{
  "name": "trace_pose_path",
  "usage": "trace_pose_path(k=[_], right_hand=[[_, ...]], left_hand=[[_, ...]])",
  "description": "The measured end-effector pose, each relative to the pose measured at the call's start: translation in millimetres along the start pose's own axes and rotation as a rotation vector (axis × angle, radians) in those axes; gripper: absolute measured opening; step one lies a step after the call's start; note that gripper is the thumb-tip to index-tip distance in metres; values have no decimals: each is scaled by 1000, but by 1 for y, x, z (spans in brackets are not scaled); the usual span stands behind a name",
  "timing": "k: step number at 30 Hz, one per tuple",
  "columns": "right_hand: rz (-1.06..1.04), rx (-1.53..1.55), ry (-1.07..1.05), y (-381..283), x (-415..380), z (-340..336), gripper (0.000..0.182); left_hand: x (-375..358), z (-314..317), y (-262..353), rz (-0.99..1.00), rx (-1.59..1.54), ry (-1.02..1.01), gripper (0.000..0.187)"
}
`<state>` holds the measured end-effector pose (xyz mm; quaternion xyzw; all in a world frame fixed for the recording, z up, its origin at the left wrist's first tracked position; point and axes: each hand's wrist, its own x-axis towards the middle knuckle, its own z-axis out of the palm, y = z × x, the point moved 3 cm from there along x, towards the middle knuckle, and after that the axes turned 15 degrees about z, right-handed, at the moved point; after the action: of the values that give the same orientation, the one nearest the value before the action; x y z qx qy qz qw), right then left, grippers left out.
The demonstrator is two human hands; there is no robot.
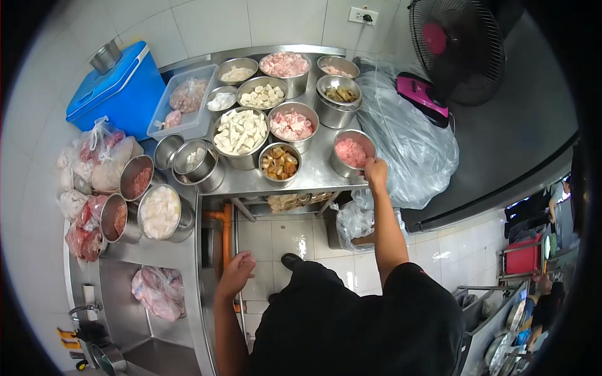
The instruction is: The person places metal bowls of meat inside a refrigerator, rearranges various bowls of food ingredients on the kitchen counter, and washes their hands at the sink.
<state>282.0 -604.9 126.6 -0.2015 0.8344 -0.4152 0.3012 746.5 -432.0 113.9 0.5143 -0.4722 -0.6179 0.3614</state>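
My right hand (375,172) grips the near right rim of a round metal pot (345,169) on the steel table. Pink minced meat (351,152) lies inside that pot. My left hand (237,273) hangs over the floor beside the sink counter, fingers loosely apart, holding nothing. To the left of the gripped pot stands a smaller pot of brown chunks (279,161). Behind are a pot of pink meat pieces (292,125) and a wide pot of white strips (241,131).
Clear plastic bags (407,138) and a pink-and-black fan (448,56) sit on the right. A blue cooler (116,88) stands at the back left. Bagged meat (158,291) lies in the sink (116,282). An orange pipe (227,232) runs below the table edge.
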Motion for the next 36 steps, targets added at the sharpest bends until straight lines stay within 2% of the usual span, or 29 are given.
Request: trace_pose_path(k=[1,3,4,8,11,14,16,17,19,24,26,28,29,31,32,34,35,36], right_hand=[[3,-4,-5,-3,16,9,33],[-37,207,84,-15,34,18,28],[6,444,1,-19,42,26,27],[-31,479,-47,-38,67,36,23],[-12,346,-19,-45,81,33,20],[-3,417,-136,-54,88,41,18],[60,648,-214,-57,90,45,19],[62,643,-220,-54,95,43,19],[23,559,-372,-44,101,38,28],[22,336,-343,-34,50,6,41],[10,270,-341,-28,35,7,47],[140,17,-633,-26,7,14,62],[139,10,-649,-25,-3,19,62],[296,75,-802,-20,-24,32,71],[359,195,-900,-9,-19,42,73],[357,433,-846,-8,-22,45,70],[376,578,-808,-3,-19,49,70],[372,573,-808,-9,-28,50,70]], left_hand=[[13,3,2,36,10,-6,46],[36,11,10,61,18,-7,47],[48,15,15,59,37,-35,48],[88,37,37,96,0,-7,50],[122,50,34,123,-23,-19,56],[151,67,40,114,-119,42,62],[163,79,51,143,-133,68,63],[167,84,56,171,-144,84,65],[172,93,62,173,-146,72,65],[177,99,65,122,-96,80,62],[181,114,62,186,39,-164,60],[191,136,47,219,14,-211,66],[191,148,51,209,-2,-235,71],[206,164,49,175,-38,-366,75],[209,165,47,180,-38,-367,75],[220,172,52,305,53,-404,75],[219,171,56,313,49,-406,75],[212,162,62,279,21,-411,74]])
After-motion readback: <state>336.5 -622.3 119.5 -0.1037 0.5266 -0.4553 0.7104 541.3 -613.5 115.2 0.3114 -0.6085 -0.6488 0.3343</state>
